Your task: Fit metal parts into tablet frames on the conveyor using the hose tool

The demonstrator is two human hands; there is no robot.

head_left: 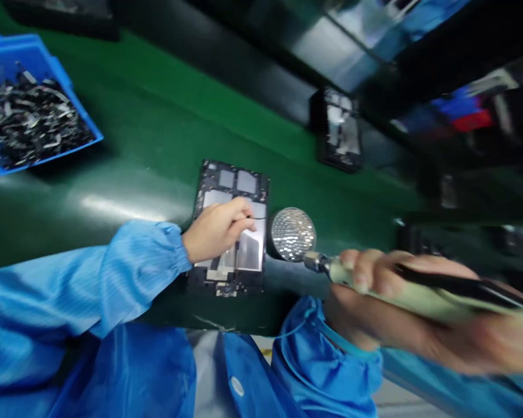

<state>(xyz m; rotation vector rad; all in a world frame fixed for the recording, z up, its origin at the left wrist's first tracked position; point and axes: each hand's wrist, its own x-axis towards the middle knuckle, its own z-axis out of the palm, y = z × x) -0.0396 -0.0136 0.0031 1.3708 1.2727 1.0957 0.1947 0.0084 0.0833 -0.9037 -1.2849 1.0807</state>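
Closest to me is the driver point(422, 299), pale and blurred, with my right hand point(386, 273) wrapped around its barrel and its metal tip angled toward the left. A smeared patch of skin point(501, 342) shows at its far end; I cannot tell whose it is. My left hand point(218, 229) is curled over the tablet point(251, 249), thumb and fingers drawn together; a thin dark strip point(260, 218) shows at the fingertips, though I cannot tell if they grip it.

With its inner parts bare, the tablet lies on the worktop point(157, 145) beneath my left hand. I judge it light, thin and stiff, with fragile parts and smooth silvery plates that could slip, so I would hold it by the long side edges.

Between my hands, just right of the tablet, sits a round glittering dish point(293, 234). Beyond my right hand is a second unit point(340, 130); far out past my left hand, a blue bin point(66, 87) holds a heap of dark and shiny bits point(35, 119). Underneath, the worktop is green and glossy. Farther right, the room blurs into dark shelving.
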